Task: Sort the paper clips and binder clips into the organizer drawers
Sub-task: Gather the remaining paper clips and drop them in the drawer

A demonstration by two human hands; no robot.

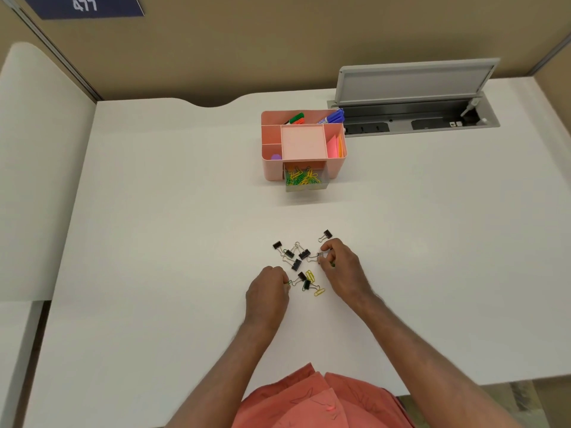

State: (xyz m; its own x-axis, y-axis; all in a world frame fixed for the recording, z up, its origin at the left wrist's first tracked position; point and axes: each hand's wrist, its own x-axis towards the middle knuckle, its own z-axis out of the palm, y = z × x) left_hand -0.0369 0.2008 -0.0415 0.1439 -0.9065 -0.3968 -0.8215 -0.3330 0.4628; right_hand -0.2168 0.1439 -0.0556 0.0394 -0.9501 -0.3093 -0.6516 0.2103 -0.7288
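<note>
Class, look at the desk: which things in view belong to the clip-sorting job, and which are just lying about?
Belong to the job:
binder clips
yellow paper clips
open drawer holding paper clips
pink organizer
left hand
right hand, holding clips

Just lying about:
markers
sticky notes
purple ball
cable hatch

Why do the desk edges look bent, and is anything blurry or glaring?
Head view: wide-angle lens bows the desk edges and partitions; lighting is soft and even, shadows faint, no harsh glare; the right hand and left hand are slightly soft, and the binder clips are small but legible.
</note>
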